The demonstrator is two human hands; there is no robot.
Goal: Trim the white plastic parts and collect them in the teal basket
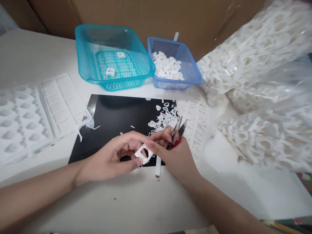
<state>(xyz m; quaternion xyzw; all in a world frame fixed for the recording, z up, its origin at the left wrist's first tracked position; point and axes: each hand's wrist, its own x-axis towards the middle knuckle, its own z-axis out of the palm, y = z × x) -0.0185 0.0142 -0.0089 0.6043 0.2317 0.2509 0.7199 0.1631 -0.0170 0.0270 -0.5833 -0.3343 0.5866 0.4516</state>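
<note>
Between thumb and fingers, my left hand (107,157) pinches a small white plastic piece (140,155) with a rounded opening. My right hand (181,162) is closed around thread snips (178,140) with a red part, their blades pointing up and away. The right thumb reaches over to the edge of the white piece. A white stick-like tool (158,169) shows below the right hand; whether that hand touches it I cannot tell. Under both hands lies a black mat (117,113), with white plastic scraps (168,115) heaped on its right side.
A teal basket (114,81) holds two white pieces. Beside it, a blue basket (192,70) contains many similar ones. White molded trays (58,104) lie at the left. Bulky clear bags of white parts (263,65) crowd the right side. Cardboard (136,13) stands behind.
</note>
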